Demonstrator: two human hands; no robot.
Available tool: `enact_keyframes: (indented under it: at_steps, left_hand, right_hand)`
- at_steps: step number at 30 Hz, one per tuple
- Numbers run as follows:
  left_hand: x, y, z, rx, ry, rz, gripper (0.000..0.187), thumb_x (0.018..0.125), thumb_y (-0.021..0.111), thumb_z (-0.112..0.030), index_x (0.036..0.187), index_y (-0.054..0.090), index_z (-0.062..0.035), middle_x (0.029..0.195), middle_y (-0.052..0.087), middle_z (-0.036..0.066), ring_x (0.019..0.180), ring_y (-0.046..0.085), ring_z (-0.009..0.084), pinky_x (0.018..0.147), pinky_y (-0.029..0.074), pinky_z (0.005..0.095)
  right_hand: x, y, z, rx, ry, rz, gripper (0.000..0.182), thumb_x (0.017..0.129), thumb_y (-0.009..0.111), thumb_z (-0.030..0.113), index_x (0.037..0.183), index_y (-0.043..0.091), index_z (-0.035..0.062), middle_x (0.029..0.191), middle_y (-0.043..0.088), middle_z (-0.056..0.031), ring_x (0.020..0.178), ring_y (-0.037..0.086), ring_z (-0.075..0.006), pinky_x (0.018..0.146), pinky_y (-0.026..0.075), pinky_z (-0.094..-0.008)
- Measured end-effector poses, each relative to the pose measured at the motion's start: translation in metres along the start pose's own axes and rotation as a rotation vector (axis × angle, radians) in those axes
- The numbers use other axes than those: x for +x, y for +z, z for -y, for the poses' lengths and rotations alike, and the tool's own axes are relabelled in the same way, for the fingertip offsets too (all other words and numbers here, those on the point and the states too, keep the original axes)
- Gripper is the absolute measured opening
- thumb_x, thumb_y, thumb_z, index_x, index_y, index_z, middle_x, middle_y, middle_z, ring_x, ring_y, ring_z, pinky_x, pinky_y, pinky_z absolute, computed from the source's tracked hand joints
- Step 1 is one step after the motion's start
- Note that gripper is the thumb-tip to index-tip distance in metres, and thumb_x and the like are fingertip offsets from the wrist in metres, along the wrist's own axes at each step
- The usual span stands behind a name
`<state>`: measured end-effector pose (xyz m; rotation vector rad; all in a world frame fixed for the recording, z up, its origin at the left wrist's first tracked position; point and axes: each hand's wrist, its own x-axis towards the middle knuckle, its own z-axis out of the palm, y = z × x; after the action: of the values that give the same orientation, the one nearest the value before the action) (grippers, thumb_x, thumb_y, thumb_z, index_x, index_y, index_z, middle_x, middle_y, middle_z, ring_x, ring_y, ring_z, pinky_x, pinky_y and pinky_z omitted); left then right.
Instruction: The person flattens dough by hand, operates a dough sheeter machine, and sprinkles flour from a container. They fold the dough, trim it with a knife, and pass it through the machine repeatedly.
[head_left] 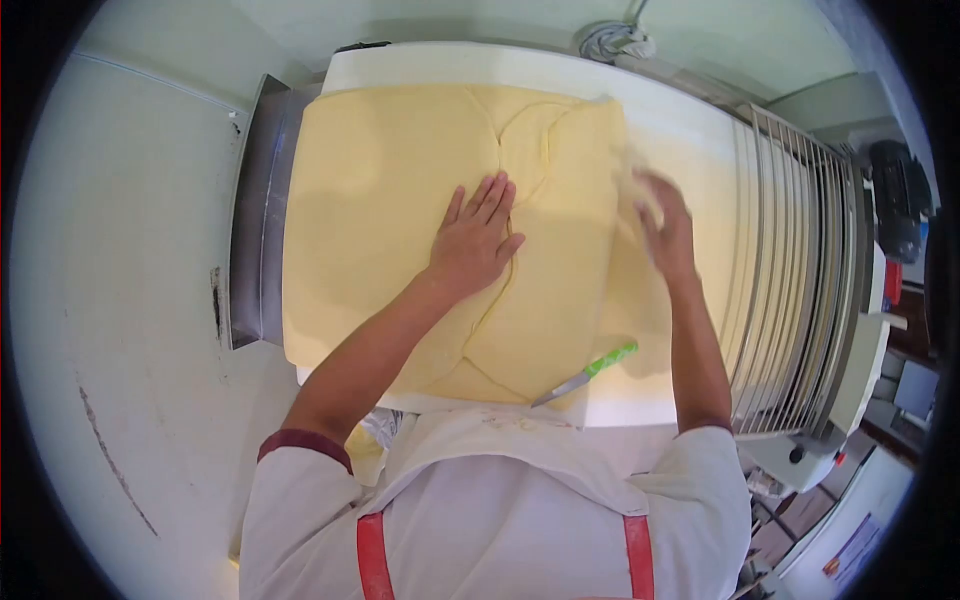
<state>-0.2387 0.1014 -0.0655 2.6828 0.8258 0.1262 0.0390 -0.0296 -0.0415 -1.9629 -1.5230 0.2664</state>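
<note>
left hand [478, 240] spread flat on dough sheet [400, 210] | right hand [665, 225] blurred, state unclear | knife [588, 373] on dough edge

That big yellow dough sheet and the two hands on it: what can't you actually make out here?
- Right hand, head view: motion-blurred, so its fingers and whether it grips the dough sheet cannot be told.
- Dough beneath the left hand: covered by the flat palm.
- Knife: blade tip too small to tell from the dough edge.
- Machine grille: its right side is cut off by the lens edge.
</note>
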Motion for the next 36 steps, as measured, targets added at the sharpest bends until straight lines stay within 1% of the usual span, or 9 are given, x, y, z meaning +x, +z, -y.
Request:
enact_keyframes:
  at_steps: [6, 14, 18, 24, 27, 30, 32, 34, 36]
  left_hand:
    - [-0.002, 0.005, 0.005, -0.101, 0.028, -0.076, 0.054, 0.098, 0.041, -0.034, 0.143, 0.036, -0.0049, 0.152, 0.029, 0.012, 0.142, 0.025, 0.0255, 0.116, 0.014, 0.0474]
    - [-0.013, 0.017, 0.011, -0.036, 0.132, -0.142, 0.047, 0.097, 0.042, -0.027, 0.138, 0.043, -0.0042, 0.149, 0.034, 0.012, 0.139, 0.03, 0.0259, 0.115, 0.017, 0.0483]
    - [-0.011, 0.011, 0.011, -0.147, 0.246, -0.231, 0.045, 0.096, 0.044, -0.023, 0.137, 0.045, -0.0044, 0.148, 0.036, 0.013, 0.139, 0.032, 0.0272, 0.113, 0.018, 0.0509]
    - [-0.021, 0.023, 0.018, 0.127, 0.345, -0.079, 0.047, 0.094, 0.047, -0.022, 0.137, 0.045, -0.004, 0.144, 0.043, 0.014, 0.138, 0.033, 0.0263, 0.111, 0.016, 0.0589]
    - [-0.016, 0.033, 0.026, 0.161, 0.336, -0.076, 0.05, 0.099, 0.038, -0.033, 0.139, 0.044, -0.0038, 0.147, 0.04, 0.012, 0.14, 0.03, 0.0271, 0.111, 0.013, 0.0601]
    - [-0.011, 0.009, 0.0, 0.19, 0.199, 0.103, 0.057, 0.095, 0.045, -0.032, 0.141, 0.039, 0.0001, 0.15, 0.033, 0.016, 0.142, 0.026, 0.0306, 0.112, 0.012, 0.0565]
    - [0.009, 0.045, -0.013, 0.188, 0.443, -0.02, 0.061, 0.094, 0.045, -0.032, 0.143, 0.033, 0.0034, 0.152, 0.027, 0.021, 0.143, 0.022, 0.0324, 0.114, 0.012, 0.0529]
    - [0.008, 0.052, -0.036, 0.193, 0.452, 0.003, 0.066, 0.094, 0.045, -0.032, 0.144, 0.024, 0.0068, 0.153, 0.021, 0.025, 0.144, 0.017, 0.0344, 0.115, 0.011, 0.0487]
    - [0.029, 0.054, -0.09, 0.213, 0.279, 0.059, 0.073, 0.096, 0.043, -0.035, 0.146, 0.013, 0.0084, 0.154, 0.015, 0.025, 0.145, 0.011, 0.0352, 0.116, 0.008, 0.0459]
  right_hand:
    - [-0.186, 0.009, 0.059, -0.136, 0.039, 0.097, 0.036, 0.084, 0.061, 0.01, 0.12, 0.056, 0.0041, 0.109, 0.058, -0.0153, 0.103, 0.053, -0.0347, 0.089, 0.041, -0.0451]
    - [-0.252, 0.045, 0.089, -0.348, 0.205, -0.128, 0.015, 0.09, 0.058, 0.019, 0.086, 0.059, 0.0044, 0.072, 0.055, -0.0117, 0.069, 0.052, -0.0325, 0.067, 0.042, -0.041]
    - [-0.316, 0.052, 0.092, 0.085, 0.666, -0.536, 0.036, 0.101, 0.04, 0.03, 0.077, 0.051, 0.0055, 0.058, 0.046, -0.0075, 0.052, 0.05, -0.0205, 0.047, 0.039, -0.0341]
    - [-0.437, 0.075, 0.11, 1.034, 1.23, -1.61, 0.04, 0.099, 0.04, 0.048, 0.08, 0.05, 0.0136, 0.063, 0.048, 0.0003, 0.05, 0.043, -0.0093, 0.041, 0.032, -0.0234]
    - [-0.506, 0.098, 0.05, 1.194, 1.428, -1.723, 0.035, 0.096, 0.045, 0.045, 0.081, 0.051, 0.0143, 0.061, 0.046, 0.0009, 0.045, 0.038, -0.0099, 0.04, 0.031, -0.0253]
    - [-0.514, 0.084, -0.024, 0.928, 1.431, -1.496, 0.023, 0.096, 0.049, 0.032, 0.086, 0.053, 0.0113, 0.062, 0.046, 0.0007, 0.046, 0.04, -0.0096, 0.039, 0.033, -0.0269]
    - [-0.497, 0.055, -0.08, 0.601, 1.441, -1.27, 0.024, 0.098, 0.047, 0.026, 0.084, 0.053, 0.0077, 0.063, 0.047, -0.0008, 0.048, 0.044, -0.0101, 0.041, 0.035, -0.0272]
    - [-0.509, 0.051, -0.169, 0.541, 1.153, -1.121, 0.021, 0.096, 0.049, 0.024, 0.083, 0.053, 0.0084, 0.066, 0.049, -0.0008, 0.054, 0.048, -0.0099, 0.047, 0.04, -0.0285]
    - [-0.468, 0.008, -0.216, 0.972, 1.074, -1.385, 0.016, 0.096, 0.048, 0.022, 0.089, 0.054, 0.0084, 0.074, 0.053, -0.002, 0.063, 0.05, -0.0113, 0.054, 0.044, -0.0285]
